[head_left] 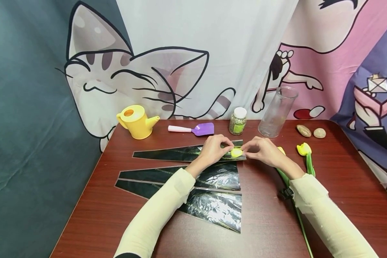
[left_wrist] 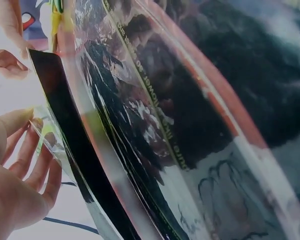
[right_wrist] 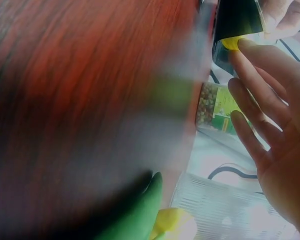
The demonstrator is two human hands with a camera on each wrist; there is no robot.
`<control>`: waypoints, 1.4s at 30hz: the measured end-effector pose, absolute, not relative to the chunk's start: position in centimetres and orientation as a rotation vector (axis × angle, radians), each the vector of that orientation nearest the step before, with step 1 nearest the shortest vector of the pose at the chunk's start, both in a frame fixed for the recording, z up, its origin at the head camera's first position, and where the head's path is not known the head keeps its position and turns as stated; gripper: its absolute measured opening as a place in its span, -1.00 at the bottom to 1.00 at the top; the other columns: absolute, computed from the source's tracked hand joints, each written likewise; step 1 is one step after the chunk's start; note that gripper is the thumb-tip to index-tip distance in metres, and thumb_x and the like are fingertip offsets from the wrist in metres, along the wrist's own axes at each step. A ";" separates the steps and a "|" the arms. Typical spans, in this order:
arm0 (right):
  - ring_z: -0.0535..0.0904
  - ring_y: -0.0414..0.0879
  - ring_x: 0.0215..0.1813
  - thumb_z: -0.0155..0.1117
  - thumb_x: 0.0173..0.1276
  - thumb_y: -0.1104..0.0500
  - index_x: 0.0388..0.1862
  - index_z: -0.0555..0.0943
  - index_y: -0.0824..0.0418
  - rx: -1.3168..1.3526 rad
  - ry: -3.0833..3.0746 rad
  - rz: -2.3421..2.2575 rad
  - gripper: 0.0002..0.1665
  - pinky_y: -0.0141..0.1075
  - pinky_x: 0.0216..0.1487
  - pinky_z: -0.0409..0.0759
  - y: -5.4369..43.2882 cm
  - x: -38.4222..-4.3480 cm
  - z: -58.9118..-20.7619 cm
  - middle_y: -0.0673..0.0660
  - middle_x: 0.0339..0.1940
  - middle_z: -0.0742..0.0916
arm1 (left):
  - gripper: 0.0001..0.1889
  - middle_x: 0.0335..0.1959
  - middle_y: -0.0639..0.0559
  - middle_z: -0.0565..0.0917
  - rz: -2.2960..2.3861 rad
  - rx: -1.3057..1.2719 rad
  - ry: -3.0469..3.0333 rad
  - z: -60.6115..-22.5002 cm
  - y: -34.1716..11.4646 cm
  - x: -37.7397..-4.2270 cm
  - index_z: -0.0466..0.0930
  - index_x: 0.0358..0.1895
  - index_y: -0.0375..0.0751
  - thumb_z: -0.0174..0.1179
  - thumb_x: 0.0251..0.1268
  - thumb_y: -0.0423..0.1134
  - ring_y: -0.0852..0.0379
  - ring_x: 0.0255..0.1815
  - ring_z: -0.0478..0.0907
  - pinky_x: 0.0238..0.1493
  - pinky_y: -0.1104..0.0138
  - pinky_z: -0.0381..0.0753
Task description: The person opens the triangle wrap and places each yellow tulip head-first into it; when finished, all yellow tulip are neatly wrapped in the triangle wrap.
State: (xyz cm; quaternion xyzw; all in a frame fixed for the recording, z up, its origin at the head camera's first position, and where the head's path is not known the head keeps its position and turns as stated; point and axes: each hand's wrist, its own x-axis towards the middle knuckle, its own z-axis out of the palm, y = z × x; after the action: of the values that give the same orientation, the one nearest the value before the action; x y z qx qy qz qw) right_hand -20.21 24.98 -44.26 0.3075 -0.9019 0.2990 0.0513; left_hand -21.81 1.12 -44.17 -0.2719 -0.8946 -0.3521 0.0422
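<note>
A yellow tulip lies inside the mouth of a narrow black-and-clear flower sleeve, its head showing at the wide right end. My left hand pinches the sleeve's far edge near the mouth; in the left wrist view its thumb and fingertips meet on the clear film. Opposite it, my right hand pinches the mouth's right edge beside the tulip head, thumb against forefinger, other fingers spread in the right wrist view. The tulip's stem is mostly hidden by the sleeve and left hand.
Two more sleeves lie nearer me. Other yellow tulips rest by my right forearm. Along the back stand a yellow watering can, a purple shovel, a jar, a clear vase and two stones.
</note>
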 end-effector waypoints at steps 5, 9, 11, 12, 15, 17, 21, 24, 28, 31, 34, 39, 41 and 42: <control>0.57 -0.14 -0.17 0.50 0.18 0.24 -0.17 0.77 0.11 0.926 -2.736 0.936 -0.78 -0.21 -0.18 0.48 25.6 -20.0 -44.1 -0.13 -0.29 0.74 | -0.95 -0.28 0.24 0.66 -1.073 -0.804 -2.753 -44.5 1.2 -22.0 0.79 -0.29 0.07 0.39 0.23 -0.12 0.23 -0.13 0.60 -0.04 0.39 0.49; 0.57 -0.14 -0.13 0.47 0.23 0.22 -0.14 0.76 0.11 0.925 -2.738 0.904 -0.79 -0.19 -0.14 0.47 26.2 -19.4 -43.7 -0.12 -0.25 0.75 | -0.95 -0.29 0.22 0.66 -1.073 -0.802 -2.751 -44.9 1.1 -22.1 0.79 -0.29 0.04 0.39 0.22 -0.14 0.21 -0.15 0.60 -0.04 0.37 0.50; 0.56 -0.13 -0.13 0.46 0.24 0.21 -0.13 0.76 0.12 0.927 -2.737 0.864 -0.80 -0.18 -0.17 0.47 26.4 -19.0 -43.5 -0.10 -0.22 0.76 | -0.95 -0.30 0.22 0.66 -1.065 -0.793 -2.755 -45.0 1.1 -22.1 0.79 -0.29 0.05 0.40 0.21 -0.13 0.22 -0.16 0.60 -0.03 0.37 0.50; 0.56 -0.13 -0.14 0.45 0.24 0.21 -0.14 0.76 0.13 0.930 -2.730 0.849 -0.80 -0.18 -0.18 0.47 26.5 -18.8 -43.4 -0.09 -0.22 0.76 | -0.94 -0.30 0.23 0.66 -1.062 -0.787 -2.756 -45.0 1.0 -22.1 0.79 -0.29 0.05 0.40 0.21 -0.14 0.23 -0.16 0.59 -0.03 0.37 0.49; 0.57 -0.12 -0.15 0.46 0.23 0.21 -0.15 0.76 0.14 0.940 -2.698 0.819 -0.80 -0.19 -0.20 0.45 26.9 -18.2 -43.2 -0.09 -0.22 0.76 | -0.93 -0.30 0.22 0.65 -1.057 -0.763 -2.769 -45.2 1.0 -22.2 0.79 -0.27 0.06 0.39 0.21 -0.13 0.21 -0.15 0.59 -0.03 0.36 0.49; 0.57 -0.13 -0.14 0.47 0.22 0.21 -0.16 0.77 0.12 0.935 -2.685 0.807 -0.80 -0.19 -0.18 0.44 27.1 -17.9 -43.1 -0.09 -0.22 0.76 | -0.90 -0.27 0.20 0.67 -1.045 -0.753 -2.777 -45.2 0.9 -22.2 0.79 -0.22 0.04 0.39 0.22 -0.12 0.18 -0.12 0.59 -0.02 0.34 0.49; 0.57 -0.13 -0.14 0.49 0.20 0.20 -0.17 0.77 0.06 0.894 -2.694 0.789 -0.80 -0.16 -0.13 0.40 27.5 -17.3 -43.1 -0.11 -0.23 0.75 | -0.80 -0.18 0.17 0.68 -1.017 -0.761 -2.787 -45.3 1.0 -22.2 0.78 -0.12 0.02 0.38 0.22 -0.09 0.12 -0.06 0.57 0.00 0.30 0.49; 0.56 -0.13 -0.14 0.50 0.18 0.21 -0.17 0.77 0.03 0.856 -2.702 0.794 -0.78 -0.13 -0.14 0.41 28.0 -16.8 -42.9 -0.11 -0.23 0.74 | -0.77 -0.14 0.16 0.68 -1.020 -0.781 -2.773 -45.3 1.0 -22.2 0.77 -0.09 0.00 0.38 0.22 -0.07 0.10 -0.03 0.56 0.02 0.29 0.48; 0.56 -0.12 -0.15 0.52 0.15 0.21 -0.16 0.77 0.01 0.807 -2.698 0.815 -0.75 -0.12 -0.17 0.43 28.6 -16.4 -42.7 -0.10 -0.24 0.73 | -0.78 -0.16 0.14 0.68 -1.069 -0.807 -2.733 -45.0 0.7 -21.9 0.77 -0.11 -0.05 0.38 0.22 -0.09 0.06 -0.05 0.55 0.00 0.28 0.47; 0.57 -0.10 -0.17 0.53 0.14 0.22 -0.17 0.77 0.02 0.786 -2.687 0.825 -0.74 -0.16 -0.20 0.41 29.1 -16.2 -42.5 -0.10 -0.26 0.72 | -0.81 -0.17 0.15 0.68 -1.121 -0.813 -2.712 -44.7 0.3 -21.5 0.77 -0.13 -0.03 0.38 0.23 -0.10 0.02 -0.06 0.55 -0.02 0.27 0.46; 0.57 -0.11 -0.21 0.53 0.14 0.23 -0.17 0.78 0.04 0.781 -2.673 0.815 -0.75 -0.24 -0.25 0.40 29.8 -15.9 -42.2 -0.10 -0.28 0.72 | -0.84 -0.17 0.19 0.68 -1.173 -0.807 -2.705 -44.5 -0.4 -20.7 0.77 -0.13 0.02 0.36 0.25 -0.11 0.03 -0.05 0.56 0.00 0.27 0.46; 0.51 -0.11 -0.33 0.53 0.12 0.28 -0.19 0.78 0.05 0.727 -2.683 0.790 -0.74 -0.37 -0.36 0.37 31.1 -14.7 -41.6 -0.12 -0.34 0.71 | -0.83 -0.15 0.21 0.68 -1.249 -0.817 -2.671 -44.3 -1.3 -19.1 0.77 -0.12 0.02 0.35 0.27 -0.12 0.07 -0.05 0.58 -0.02 0.25 0.48; 0.52 -0.10 -0.30 0.52 0.12 0.29 -0.20 0.78 0.06 0.699 -2.696 0.789 -0.74 -0.37 -0.31 0.36 31.6 -14.1 -41.4 -0.13 -0.34 0.71 | -0.83 -0.15 0.20 0.68 -1.276 -0.823 -2.650 -44.3 -1.6 -18.5 0.77 -0.12 -0.01 0.34 0.28 -0.12 0.07 -0.10 0.59 -0.10 0.26 0.49; 0.54 -0.09 -0.27 0.52 0.12 0.29 -0.19 0.77 0.07 0.693 -2.701 0.783 -0.75 -0.35 -0.28 0.37 31.9 -13.9 -41.3 -0.13 -0.33 0.72 | -0.83 -0.16 0.19 0.68 -1.285 -0.827 -2.643 -44.3 -1.7 -18.3 0.77 -0.12 -0.02 0.33 0.29 -0.13 0.08 -0.14 0.59 -0.14 0.27 0.49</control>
State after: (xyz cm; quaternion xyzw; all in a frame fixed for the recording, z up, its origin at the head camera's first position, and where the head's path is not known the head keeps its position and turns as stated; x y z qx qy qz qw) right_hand -13.88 31.86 -41.34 0.2376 -0.9255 0.2683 0.1223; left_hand -18.27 -1.75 -44.30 -0.2705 -0.8649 -0.4205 0.0444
